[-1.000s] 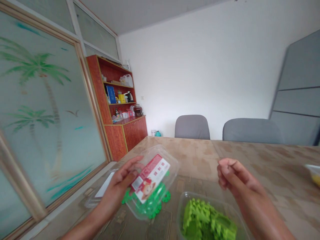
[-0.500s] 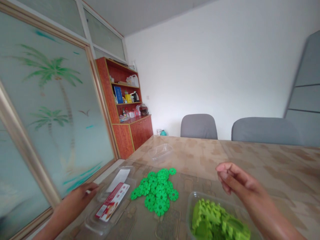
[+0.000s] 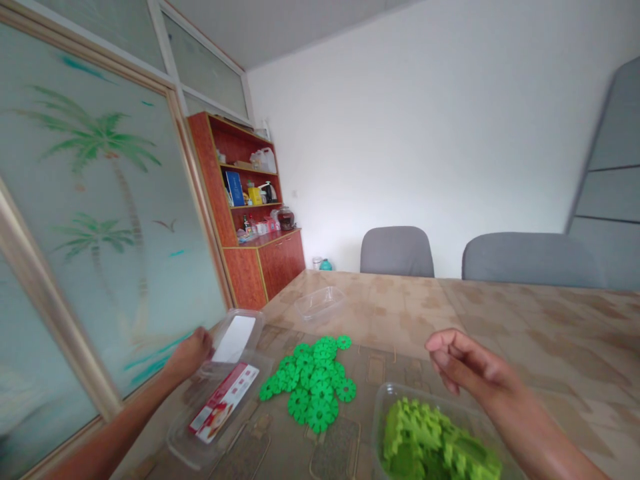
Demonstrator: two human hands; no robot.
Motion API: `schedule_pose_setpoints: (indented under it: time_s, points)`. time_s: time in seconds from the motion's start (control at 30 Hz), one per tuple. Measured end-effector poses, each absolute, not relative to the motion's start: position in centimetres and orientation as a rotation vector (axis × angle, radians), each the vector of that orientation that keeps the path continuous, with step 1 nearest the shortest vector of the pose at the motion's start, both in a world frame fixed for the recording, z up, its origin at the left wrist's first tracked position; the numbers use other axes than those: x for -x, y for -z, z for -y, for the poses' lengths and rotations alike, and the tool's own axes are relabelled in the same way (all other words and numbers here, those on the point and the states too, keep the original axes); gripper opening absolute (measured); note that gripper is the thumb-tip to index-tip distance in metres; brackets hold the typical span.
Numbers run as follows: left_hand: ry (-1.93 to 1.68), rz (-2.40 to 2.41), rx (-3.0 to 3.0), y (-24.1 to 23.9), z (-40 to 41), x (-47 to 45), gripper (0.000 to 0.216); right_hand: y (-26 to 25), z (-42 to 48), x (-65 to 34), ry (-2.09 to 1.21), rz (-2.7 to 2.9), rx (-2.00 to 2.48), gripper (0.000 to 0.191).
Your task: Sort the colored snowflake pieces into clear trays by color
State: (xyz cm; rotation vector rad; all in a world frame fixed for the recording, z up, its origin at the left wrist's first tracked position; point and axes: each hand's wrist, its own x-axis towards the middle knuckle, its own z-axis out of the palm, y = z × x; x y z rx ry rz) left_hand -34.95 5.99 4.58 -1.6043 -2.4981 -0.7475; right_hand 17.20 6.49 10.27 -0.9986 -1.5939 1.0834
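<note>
My left hand [image 3: 191,353] reaches to the table's left edge and grips a clear plastic box with a white label [image 3: 233,339], tilting it up. In front of it lies another clear box with a red and white label [image 3: 217,413]. A pile of dark green toothed discs [image 3: 315,387] lies loose on the table. My right hand [image 3: 465,365] hovers above the table with its fingers loosely curled and nothing in them, just behind a clear tub of light green pieces [image 3: 435,443].
A small empty clear tray [image 3: 320,301] sits farther back on the patterned brown table [image 3: 525,333]. Two grey chairs [image 3: 397,251] stand behind it. A red cabinet [image 3: 250,220] and a frosted glass partition [image 3: 90,220] are on the left.
My left hand tipped the green discs out of the red-labelled box, set that box down at the left, then moved on to grip the white-labelled box behind it. My right hand barely moved.
</note>
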Motion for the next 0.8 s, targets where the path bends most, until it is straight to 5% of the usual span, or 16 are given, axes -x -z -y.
schedule_pose_setpoints:
  time_s: [0.27, 0.8]
  points:
    - [0.751, 2.302, 1.656, -6.8, -7.0, 33.5, 0.028, -10.3, -6.5, -16.9, -1.05, 1.615, 1.005, 0.035]
    - [0.508, 1.881, 2.167, -2.4, -0.8, 29.0, 0.041, -10.4, -7.6, -19.7, -1.081, 1.676, 1.041, 0.04]
